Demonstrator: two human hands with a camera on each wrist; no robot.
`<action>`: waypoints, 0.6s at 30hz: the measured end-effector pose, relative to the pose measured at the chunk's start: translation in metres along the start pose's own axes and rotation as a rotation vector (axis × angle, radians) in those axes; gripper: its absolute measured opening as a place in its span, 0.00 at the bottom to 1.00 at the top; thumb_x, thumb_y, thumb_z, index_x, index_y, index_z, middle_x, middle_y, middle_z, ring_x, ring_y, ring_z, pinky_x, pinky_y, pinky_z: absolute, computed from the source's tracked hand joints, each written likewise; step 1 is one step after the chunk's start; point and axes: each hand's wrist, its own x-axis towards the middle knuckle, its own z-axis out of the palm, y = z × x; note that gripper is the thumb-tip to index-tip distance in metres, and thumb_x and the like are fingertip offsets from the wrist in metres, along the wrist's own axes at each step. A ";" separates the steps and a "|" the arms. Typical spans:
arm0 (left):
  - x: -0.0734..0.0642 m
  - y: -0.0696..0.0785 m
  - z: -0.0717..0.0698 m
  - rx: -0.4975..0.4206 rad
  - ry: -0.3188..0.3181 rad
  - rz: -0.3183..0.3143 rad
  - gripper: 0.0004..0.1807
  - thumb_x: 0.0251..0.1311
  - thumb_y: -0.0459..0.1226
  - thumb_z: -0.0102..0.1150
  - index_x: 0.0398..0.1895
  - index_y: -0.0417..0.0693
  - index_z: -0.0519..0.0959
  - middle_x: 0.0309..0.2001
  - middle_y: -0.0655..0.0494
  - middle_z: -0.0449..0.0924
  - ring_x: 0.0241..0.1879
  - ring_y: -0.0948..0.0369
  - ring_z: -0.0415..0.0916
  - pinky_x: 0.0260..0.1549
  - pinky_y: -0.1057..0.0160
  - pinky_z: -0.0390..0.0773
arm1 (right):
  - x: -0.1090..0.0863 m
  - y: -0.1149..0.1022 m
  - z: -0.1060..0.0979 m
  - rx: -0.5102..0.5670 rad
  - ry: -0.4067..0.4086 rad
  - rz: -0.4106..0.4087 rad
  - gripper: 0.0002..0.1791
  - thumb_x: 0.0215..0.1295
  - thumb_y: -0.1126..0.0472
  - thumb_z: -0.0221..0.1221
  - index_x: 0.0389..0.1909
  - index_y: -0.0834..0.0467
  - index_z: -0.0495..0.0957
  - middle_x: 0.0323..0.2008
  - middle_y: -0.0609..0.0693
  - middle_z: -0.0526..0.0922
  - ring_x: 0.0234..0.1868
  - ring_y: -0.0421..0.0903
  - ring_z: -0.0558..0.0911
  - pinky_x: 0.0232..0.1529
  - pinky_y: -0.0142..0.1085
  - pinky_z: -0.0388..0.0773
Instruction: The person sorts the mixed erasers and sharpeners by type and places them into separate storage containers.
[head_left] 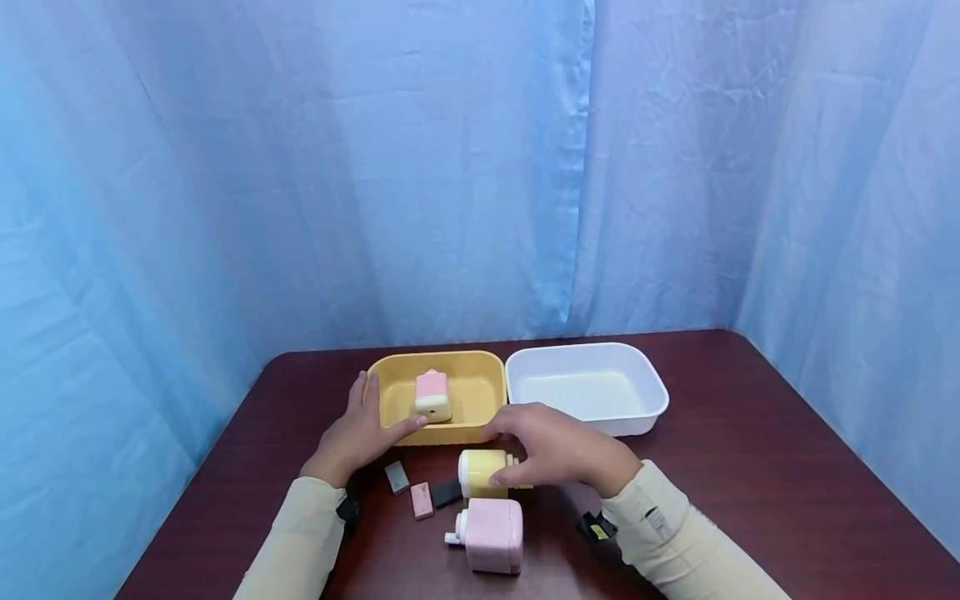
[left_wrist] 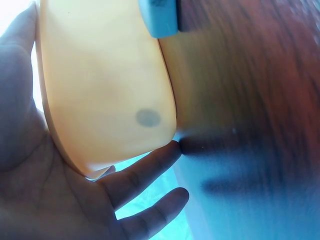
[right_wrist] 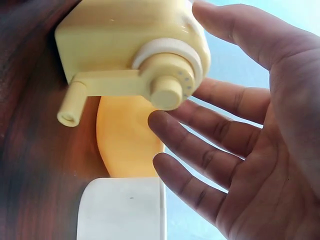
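My left hand (head_left: 358, 437) rests at the front-left corner of a yellow basket (head_left: 480, 433), thumb along the front rim and fingers outside the left wall. Inside lies a pink and cream pencil sharpener (head_left: 432, 397). A yellow crank pencil sharpener (head_left: 482, 473) lies on the table in front of the basket. Around it my right hand (head_left: 558, 446) spreads, thumb on the near side, other fingers loosely extended beyond it; its crank (right_wrist: 112, 82) shows in the right wrist view. Nearer me lies a pink pencil sharpener (head_left: 493, 536).
A white basket (head_left: 651, 417) stands right beside the yellow one. Left of the sharpeners lie small eraser-like blocks: grey (head_left: 397, 477), pink (head_left: 422, 501) and black (head_left: 447, 492). Blue curtains (head_left: 465, 167) hang round the dark red table (head_left: 750, 450).
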 end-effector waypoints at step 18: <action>0.000 0.002 -0.002 0.005 0.009 0.002 0.75 0.48 0.82 0.53 0.85 0.47 0.34 0.84 0.43 0.29 0.70 0.37 0.69 0.57 0.37 0.78 | 0.000 0.004 0.005 -0.093 -0.058 0.026 0.23 0.49 0.47 0.75 0.46 0.51 0.85 0.35 0.36 0.82 0.34 0.35 0.77 0.40 0.31 0.77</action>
